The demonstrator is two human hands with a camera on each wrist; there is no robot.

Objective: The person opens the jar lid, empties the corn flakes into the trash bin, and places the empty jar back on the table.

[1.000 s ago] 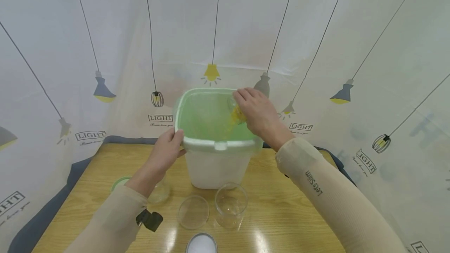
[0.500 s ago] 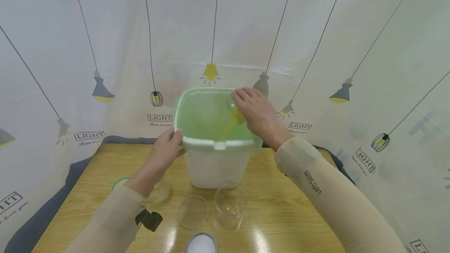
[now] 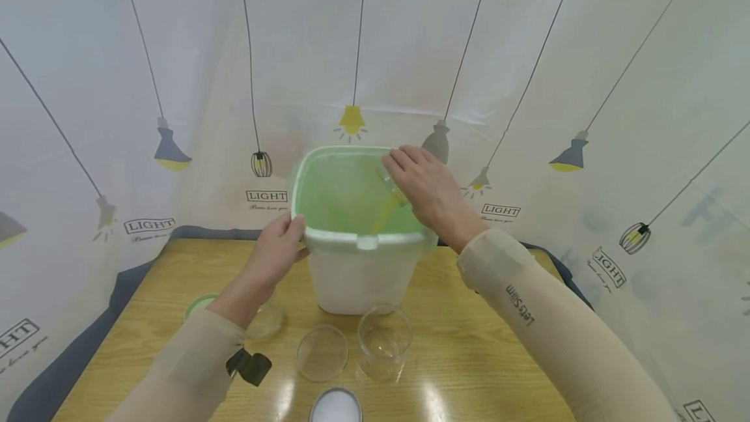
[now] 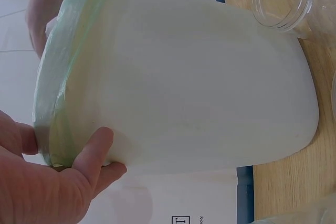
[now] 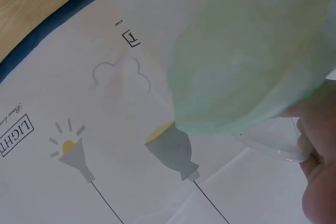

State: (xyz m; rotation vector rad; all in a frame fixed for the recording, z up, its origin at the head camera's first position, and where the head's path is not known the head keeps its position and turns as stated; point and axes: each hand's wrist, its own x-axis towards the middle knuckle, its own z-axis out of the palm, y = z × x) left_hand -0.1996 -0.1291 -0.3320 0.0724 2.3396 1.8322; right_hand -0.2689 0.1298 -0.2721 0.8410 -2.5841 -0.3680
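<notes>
A white bin lined with a green plastic bag stands tilted towards me on the table. At its left rim my left hand grips the edge, the fingers lying along the outer wall in the left wrist view. Over the opening, on the right, my right hand holds a clear jar tipped mouth down. Yellow bits fall from it into the bag; their kind is too blurred to tell. The right wrist view shows the jar's clear base beyond the bag, partly hidden by the fingers.
On the wooden table before the bin are a clear open jar, a clear round lid and a silver-rimmed lid. A green-rimmed lid and another clear jar lie partly behind the left forearm.
Yellow bits have dropped from the tipped jar into the bag, and less yellow shows at its mouth. The jar has moved slightly left. The left hand and bin keep their places.
</notes>
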